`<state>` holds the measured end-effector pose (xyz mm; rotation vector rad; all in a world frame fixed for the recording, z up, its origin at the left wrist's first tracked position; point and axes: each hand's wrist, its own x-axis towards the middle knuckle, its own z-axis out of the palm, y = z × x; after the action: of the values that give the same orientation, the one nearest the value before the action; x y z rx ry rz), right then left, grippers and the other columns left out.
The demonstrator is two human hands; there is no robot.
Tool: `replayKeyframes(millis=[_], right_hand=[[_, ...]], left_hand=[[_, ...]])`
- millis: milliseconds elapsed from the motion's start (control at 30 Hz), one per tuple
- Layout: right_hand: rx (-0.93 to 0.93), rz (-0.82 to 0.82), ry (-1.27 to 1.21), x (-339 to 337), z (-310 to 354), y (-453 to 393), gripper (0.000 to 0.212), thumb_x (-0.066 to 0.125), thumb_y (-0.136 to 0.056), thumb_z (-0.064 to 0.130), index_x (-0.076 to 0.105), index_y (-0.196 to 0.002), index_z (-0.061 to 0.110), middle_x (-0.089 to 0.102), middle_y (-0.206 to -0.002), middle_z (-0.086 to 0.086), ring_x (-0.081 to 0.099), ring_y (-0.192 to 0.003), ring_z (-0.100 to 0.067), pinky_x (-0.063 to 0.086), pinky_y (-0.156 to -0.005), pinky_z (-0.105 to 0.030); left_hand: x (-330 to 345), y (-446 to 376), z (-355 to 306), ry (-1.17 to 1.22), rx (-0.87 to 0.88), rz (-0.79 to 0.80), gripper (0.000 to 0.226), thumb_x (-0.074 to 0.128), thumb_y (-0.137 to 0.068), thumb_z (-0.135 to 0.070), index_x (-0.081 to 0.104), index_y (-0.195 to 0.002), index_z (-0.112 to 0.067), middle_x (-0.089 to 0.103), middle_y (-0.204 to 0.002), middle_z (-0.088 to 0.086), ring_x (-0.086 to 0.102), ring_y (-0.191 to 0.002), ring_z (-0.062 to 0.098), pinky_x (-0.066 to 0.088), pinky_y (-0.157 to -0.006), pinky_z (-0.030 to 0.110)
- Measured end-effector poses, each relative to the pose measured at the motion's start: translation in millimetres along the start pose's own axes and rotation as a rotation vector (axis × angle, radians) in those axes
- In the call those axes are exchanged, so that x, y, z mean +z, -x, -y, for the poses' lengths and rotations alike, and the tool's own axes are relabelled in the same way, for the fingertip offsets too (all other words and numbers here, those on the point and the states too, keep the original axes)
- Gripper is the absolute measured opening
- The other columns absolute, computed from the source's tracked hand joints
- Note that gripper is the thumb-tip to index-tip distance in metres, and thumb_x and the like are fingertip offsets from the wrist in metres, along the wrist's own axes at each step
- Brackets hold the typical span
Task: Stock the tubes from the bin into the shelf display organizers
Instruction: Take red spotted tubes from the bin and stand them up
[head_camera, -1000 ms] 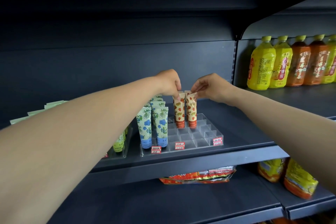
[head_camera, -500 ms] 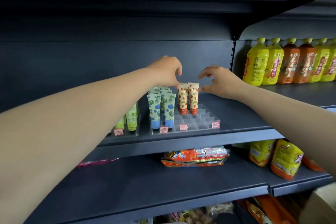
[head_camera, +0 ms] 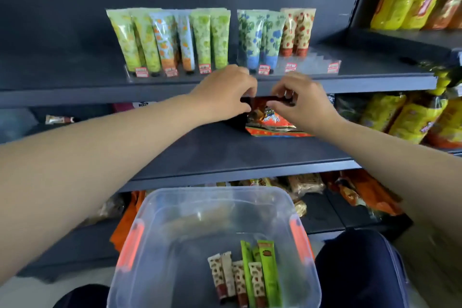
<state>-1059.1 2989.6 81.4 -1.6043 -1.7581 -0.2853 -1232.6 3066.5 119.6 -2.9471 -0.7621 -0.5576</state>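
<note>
Fingers of both the left hand [head_camera: 226, 92] and right hand [head_camera: 301, 101] hang loosely curled and empty, so reach down to six o'clock, where the tubes [head_camera: 246, 277] lie in the bin [head_camera: 297, 210], picking one per hand.

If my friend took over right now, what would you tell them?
Both hands are free: the left hand and right hand hang loosely curled in front of the shelf edge, holding nothing.
Done: tubes stand in both clear organizers, and two strawberry tubes stand in the right organizer.
Left: the front slots beside them look empty. The clear bin below holds several more strawberry tubes and some green tubes lying flat.
Next, probably: reach down and fetch more tubes.
</note>
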Motion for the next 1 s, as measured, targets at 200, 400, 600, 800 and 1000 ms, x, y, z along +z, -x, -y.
replayKeyframes(millis=[200, 400, 600, 800, 1000], right_hand=[[0.133, 0.168, -0.145, 76.6, 10.8, 76.4, 0.010, 0.071, -0.081, 0.014, 0.065, -0.088, 0.009, 0.052, -0.082, 0.007, 0.045, -0.077, -0.007, 0.035, -0.068, -0.008], [0.284, 0.449, -0.193, 161.4, 8.2, 148.9, 0.014, 0.071, -0.077, 0.010, 0.067, -0.090, 0.005, 0.060, -0.089, -0.005, 0.047, -0.079, -0.012, 0.040, -0.073, -0.024], [0.421, 0.678, -0.220, 216.9, -5.2, 199.9, 0.026, 0.067, -0.083, 0.016, 0.062, -0.107, 0.007, 0.054, -0.100, 0.000, 0.050, -0.093, -0.014, 0.030, -0.073, -0.016], [0.477, 0.950, -0.223, 262.2, -11.1, 233.9, 0.027, 0.069, -0.079, 0.019, 0.056, -0.102, 0.016, 0.051, -0.102, 0.000, 0.047, -0.098, -0.014, 0.032, -0.075, -0.021], [0.371, 1.178, -0.093, 296.3, 2.5, 244.7, 0.043, 0.057, -0.087, 0.017, 0.047, -0.127, 0.007, 0.045, -0.134, -0.012, 0.040, -0.126, -0.027, 0.031, -0.100, -0.028]], left_hand=[[91.5, 65.1, 18.6, 0.127, -0.127, 0.173, 0.023, 0.069, -0.081, -0.024, 0.064, -0.102, -0.015, 0.057, -0.102, 0.001, 0.050, -0.102, 0.019, 0.044, -0.085, 0.037], [202.9, 139.3, 36.3, 0.241, -0.342, 0.460, 0.031, 0.067, -0.080, -0.024, 0.061, -0.110, -0.017, 0.057, -0.119, 0.001, 0.049, -0.114, 0.019, 0.039, -0.092, 0.028], [266.4, 185.9, 51.7, 0.369, -0.563, 0.600, 0.036, 0.072, -0.079, -0.027, 0.062, -0.112, -0.017, 0.058, -0.118, -0.001, 0.053, -0.110, 0.018, 0.043, -0.091, 0.029], [319.0, 218.8, 49.4, 0.454, -0.701, 0.729, 0.039, 0.070, -0.081, -0.026, 0.060, -0.117, -0.015, 0.060, -0.122, 0.001, 0.054, -0.114, 0.019, 0.037, -0.088, 0.023], [356.1, 227.6, 36.0, 0.690, -0.755, 0.756, 0.036, 0.080, -0.070, -0.023, 0.057, -0.096, -0.012, 0.053, -0.095, 0.002, 0.050, -0.088, 0.012, 0.036, -0.068, 0.023]])
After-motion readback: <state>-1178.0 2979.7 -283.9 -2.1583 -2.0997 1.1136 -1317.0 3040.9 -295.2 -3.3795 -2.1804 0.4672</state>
